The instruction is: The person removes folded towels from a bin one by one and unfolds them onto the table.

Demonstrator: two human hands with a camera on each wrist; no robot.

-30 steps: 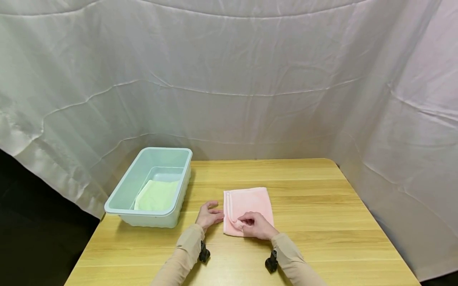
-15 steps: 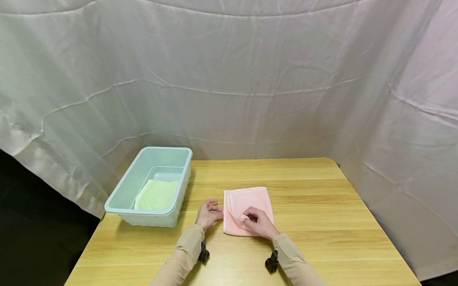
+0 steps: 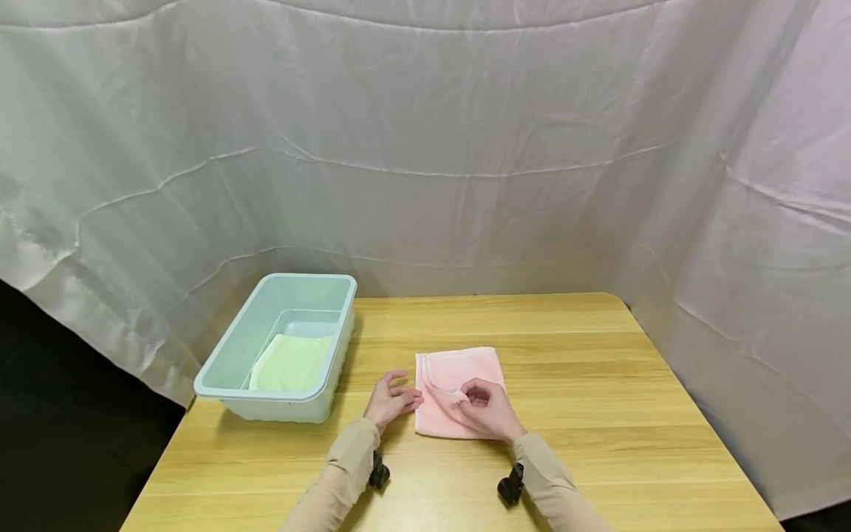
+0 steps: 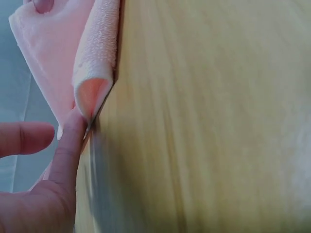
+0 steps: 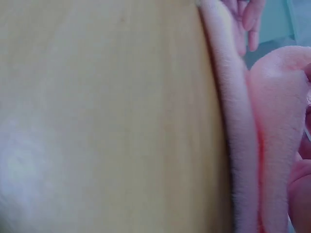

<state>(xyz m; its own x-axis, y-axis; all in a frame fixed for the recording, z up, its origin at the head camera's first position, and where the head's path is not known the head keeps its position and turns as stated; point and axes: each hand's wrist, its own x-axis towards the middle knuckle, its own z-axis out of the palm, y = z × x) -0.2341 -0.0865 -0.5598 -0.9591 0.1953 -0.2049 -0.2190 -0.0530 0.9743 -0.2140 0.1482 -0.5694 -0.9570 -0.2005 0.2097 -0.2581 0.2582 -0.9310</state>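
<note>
A folded pink towel (image 3: 465,363) lies flat on the wooden table in front of me. My right hand (image 3: 493,414) pinches the near corner of its top layer, which is raised and peeled back to the right. At the towel's left edge is my left hand (image 3: 392,401), fingers extended, fingertips on the lower layer's border. In the left wrist view, one straight finger (image 4: 68,150) touches the edge beside an open, rolled fold of the towel (image 4: 97,53). The right wrist view has the lifted layer (image 5: 279,111) standing apart from the layer beneath, with the right hand mostly cut off.
To the left stands a light blue plastic bin (image 3: 266,395), with a folded pale green towel (image 3: 292,363) inside. The wooden table (image 3: 598,414) extends right to its edge. Grey curtains (image 3: 439,185) hang behind and along both sides.
My right hand has drawn the pinched corner up and to the right, spreading the top layer away from the one below. My left hand has shifted slightly right onto the towel's edge.
</note>
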